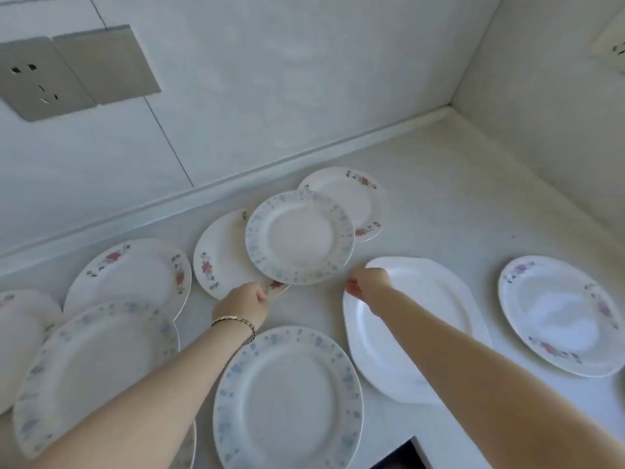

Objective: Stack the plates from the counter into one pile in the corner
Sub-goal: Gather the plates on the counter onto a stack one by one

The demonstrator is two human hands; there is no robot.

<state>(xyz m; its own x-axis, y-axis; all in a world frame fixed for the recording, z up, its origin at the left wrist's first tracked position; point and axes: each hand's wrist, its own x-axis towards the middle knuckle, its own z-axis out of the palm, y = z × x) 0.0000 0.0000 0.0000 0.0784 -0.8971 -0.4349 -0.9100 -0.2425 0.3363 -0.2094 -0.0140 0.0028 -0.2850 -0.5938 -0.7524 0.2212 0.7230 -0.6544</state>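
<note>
While your left hand (244, 301) pinches the near rim of a red-flowered plate (220, 257), grip clamped on that edge, your right hand (367, 282) reaches beside the near-right rim of the blue-speckled plate (299, 236); its fingers curl together, but you cannot tell whether they touch that rim. The blue-speckled plate lies on top, overlapping the red-flowered plate on its left and a second flowered plate (351, 194) behind it to the right. These three sit near the back wall (270, 79), close to the raised lip of the desk (456, 198).

Your right forearm crosses over a plain white platter (426, 299). Further right, well apart, rests another flowered plate (558, 313). Just before you lies a big blue-rimmed plate (287, 397); on the left a second blue-rimmed plate (91, 367) overlaps a flowered plate (135, 269) behind it, and one more rim (20, 319) pokes in at the far left edge.

Open desk runs from the back trio rightwards into the corner (449, 108), where the two walls meet; no plates stand there. A wall socket (37, 79) sits upper left.
</note>
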